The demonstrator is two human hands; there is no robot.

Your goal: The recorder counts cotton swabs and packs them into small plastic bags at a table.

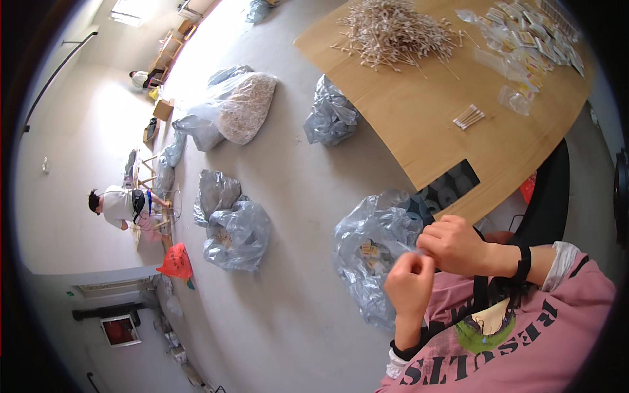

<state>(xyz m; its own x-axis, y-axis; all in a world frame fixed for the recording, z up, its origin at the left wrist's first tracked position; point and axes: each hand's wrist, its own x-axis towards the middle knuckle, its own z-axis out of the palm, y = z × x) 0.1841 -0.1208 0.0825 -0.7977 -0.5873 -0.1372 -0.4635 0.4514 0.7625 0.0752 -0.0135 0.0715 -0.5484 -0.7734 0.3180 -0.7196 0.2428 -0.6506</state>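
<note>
My left hand [409, 285] is closed, thumb against curled fingers, beside the open grey plastic bag [350, 242]. My right hand [453, 245] is closed too, just above and to the right of it, near the table corner. The two hands nearly touch. A bit of clear film seems to lie between them, but what the fingers hold is too small to make out. Small printed packets [370, 250] show inside the bag. On the wooden table [406, 118] are a large heap of cotton swabs [400, 33] and a small row of cotton swabs [469, 117].
Clear packets [524, 39] lie at the table's far right. A dark patterned panel [452, 187] is at the near edge. Grey bags [239, 226], another grey bag [331, 111] and a full clear sack [246, 108] stand on the floor. A person [121, 203] works at the left.
</note>
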